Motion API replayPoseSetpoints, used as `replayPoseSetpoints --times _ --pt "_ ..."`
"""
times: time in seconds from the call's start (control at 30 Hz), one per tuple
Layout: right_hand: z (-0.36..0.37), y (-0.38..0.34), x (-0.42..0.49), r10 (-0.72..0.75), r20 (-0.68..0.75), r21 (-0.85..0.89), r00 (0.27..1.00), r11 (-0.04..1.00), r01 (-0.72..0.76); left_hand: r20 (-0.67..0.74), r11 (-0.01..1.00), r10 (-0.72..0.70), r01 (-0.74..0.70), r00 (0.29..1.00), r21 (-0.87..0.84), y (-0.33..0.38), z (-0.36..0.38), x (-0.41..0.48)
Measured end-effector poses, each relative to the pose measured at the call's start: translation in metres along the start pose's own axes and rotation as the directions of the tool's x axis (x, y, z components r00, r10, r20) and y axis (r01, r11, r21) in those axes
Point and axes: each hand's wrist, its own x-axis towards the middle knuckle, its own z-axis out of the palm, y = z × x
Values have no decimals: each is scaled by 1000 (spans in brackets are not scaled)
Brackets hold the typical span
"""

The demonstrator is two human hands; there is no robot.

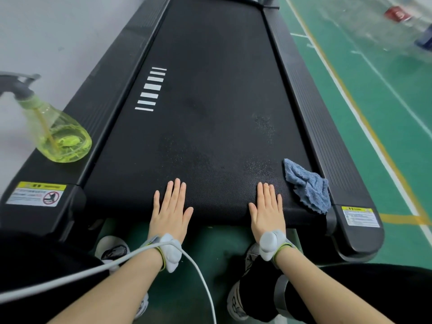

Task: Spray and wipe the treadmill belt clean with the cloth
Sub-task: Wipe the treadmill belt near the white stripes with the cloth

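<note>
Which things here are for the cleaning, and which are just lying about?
For the job: treadmill belt, green spray bottle on the left rail, blue cloth at the belt's right edge.
Lying about: red object on the floor, warning stickers.

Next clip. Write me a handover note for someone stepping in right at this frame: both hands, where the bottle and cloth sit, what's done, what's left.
Left hand: open, flat on the near end of the treadmill belt, holding nothing.
Right hand: open, flat on the belt beside the cloth, apparently not touching it.
Spray bottle: upright on the left side rail, little liquid inside.
Cloth: crumpled at the belt's right edge, lapping onto the right rail.
Done: spray droplets show on the near belt.
Left: pick up the cloth and wipe. The far belt looks dry and probably needs spraying too.
</note>
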Motion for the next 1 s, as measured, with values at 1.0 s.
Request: replayPoseSetpoints --times 1.0 --pt "-68 84 73 425 150 95 893 893 -440 278 999 17 -8 960 -34 -66 -90 65"
